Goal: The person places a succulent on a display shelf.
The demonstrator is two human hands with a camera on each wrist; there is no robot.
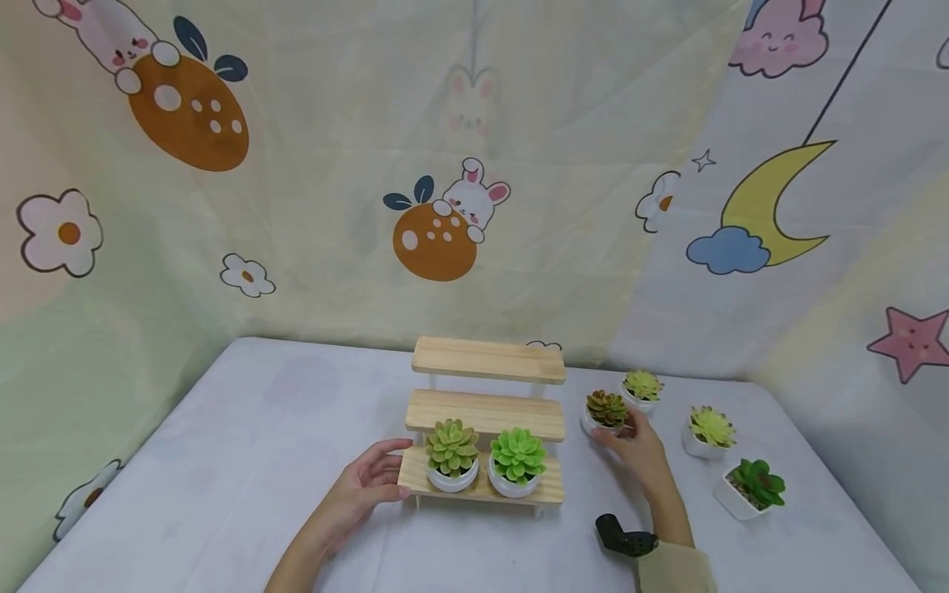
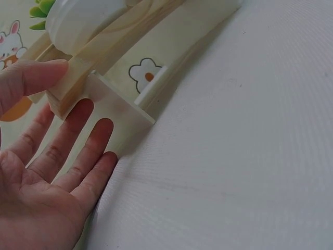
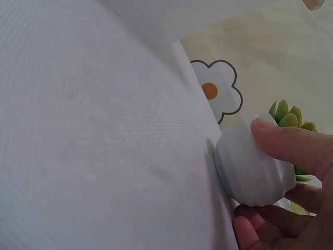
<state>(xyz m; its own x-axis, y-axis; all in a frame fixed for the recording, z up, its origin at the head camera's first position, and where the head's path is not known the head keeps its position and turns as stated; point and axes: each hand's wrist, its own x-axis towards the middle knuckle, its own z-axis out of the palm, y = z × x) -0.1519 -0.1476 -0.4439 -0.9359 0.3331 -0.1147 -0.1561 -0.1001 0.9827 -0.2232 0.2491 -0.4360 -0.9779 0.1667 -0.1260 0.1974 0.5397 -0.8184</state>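
A three-tier wooden plant stand [image 1: 485, 413] is at the middle of the table. My left hand [image 1: 363, 484] holds the left end of its bottom plank; in the left wrist view the thumb [image 2: 44, 75] lies on one side, the fingers on the other. Two potted succulents, one dull green [image 1: 451, 445] and one bright green [image 1: 517, 455], sit on that plank. Right of the stand, my right hand [image 1: 639, 449] grips the white pot [image 3: 252, 161] of a reddish-brown-tipped succulent [image 1: 606, 408], thumb on one side and fingers underneath in the right wrist view. The pot is at the tabletop; contact is unclear.
A yellow-green potted succulent [image 1: 642, 387] stands just behind the held one. Farther right are a pale yellow-green succulent [image 1: 710, 428] and a dark green one [image 1: 756, 484] in white pots. A printed cloth [image 1: 319, 165] hangs behind the white-covered table [image 1: 245, 461].
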